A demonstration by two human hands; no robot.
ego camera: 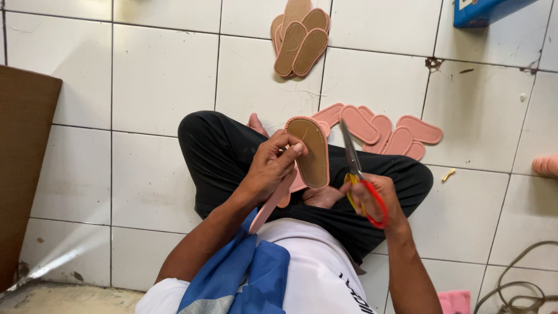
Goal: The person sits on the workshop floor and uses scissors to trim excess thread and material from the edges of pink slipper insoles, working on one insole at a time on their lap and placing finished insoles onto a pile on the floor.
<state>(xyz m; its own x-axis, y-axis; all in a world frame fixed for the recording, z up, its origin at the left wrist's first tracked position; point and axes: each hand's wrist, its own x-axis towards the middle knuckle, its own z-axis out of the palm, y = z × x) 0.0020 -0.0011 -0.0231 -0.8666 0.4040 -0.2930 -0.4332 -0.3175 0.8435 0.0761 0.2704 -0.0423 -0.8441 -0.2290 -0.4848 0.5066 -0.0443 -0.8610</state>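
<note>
I sit cross-legged on a white tiled floor. My left hand [272,166] grips a pink slipper sole [311,152] with a tan insole facing up, held over my lap; further pink soles are stacked beneath it in the same hand. My right hand [378,200] holds a pair of scissors [356,168] with red and yellow handles. The blades point up and away, just right of the sole and not touching it.
A stack of tan-faced soles [300,36] lies on the floor ahead. Several pink soles [383,129] are spread beyond my right knee. A brown board [20,168] stands at the left, a blue box [482,11] at top right, and cables [517,279] at bottom right.
</note>
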